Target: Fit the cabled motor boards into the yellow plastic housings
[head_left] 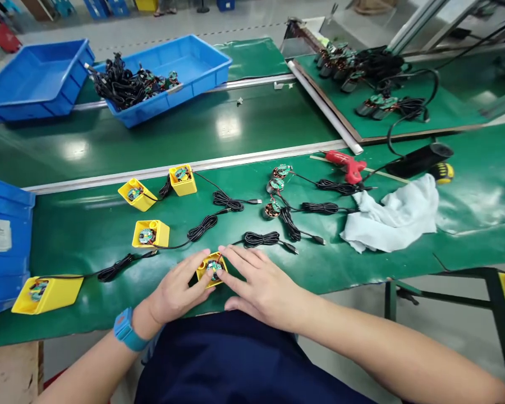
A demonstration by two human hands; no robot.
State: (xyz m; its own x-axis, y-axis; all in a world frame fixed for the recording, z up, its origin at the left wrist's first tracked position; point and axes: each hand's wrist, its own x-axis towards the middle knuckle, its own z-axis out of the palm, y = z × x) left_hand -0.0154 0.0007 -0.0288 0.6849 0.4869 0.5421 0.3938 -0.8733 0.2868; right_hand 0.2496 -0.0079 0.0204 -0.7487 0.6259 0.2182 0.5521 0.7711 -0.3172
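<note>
Navy cloth (235,359) on the wearer's torso lay nearest, with both forearms reaching past it to the glossy green surface (88,314). Left wrist wore a blue band (128,328).

Bright yellow plastic housing (201,275) sat at the surface's near edge, between the two hands, open side up. Inside it, under the fingertips: a round green circuit board (214,266). Left hand (177,289) was curled narrowly about the housing's left side, holding it, probably to stop it sliding. Right hand (265,283) had straight, fanned fingers, well parted, tips touching the right rim and apparently the board, not wrapped round anything. Judged it a light press or alignment; the exact contact was partly hidden.

Just beyond the right fingers, a black bundled cable (261,239) lay outstretched, presumably kept clear of the hands. Left of and beyond the left fingers, four similar yellow housings (65,292) stood or lay with boards inside, cables trailing. Ahead of the right fingers, three copper-wound round units (272,210) were lined up, seemingly for easy reach. Farther right: a crumpled pale cloth (398,216) and a red glue gun (340,159), perhaps parked aside to leave working room.
</note>
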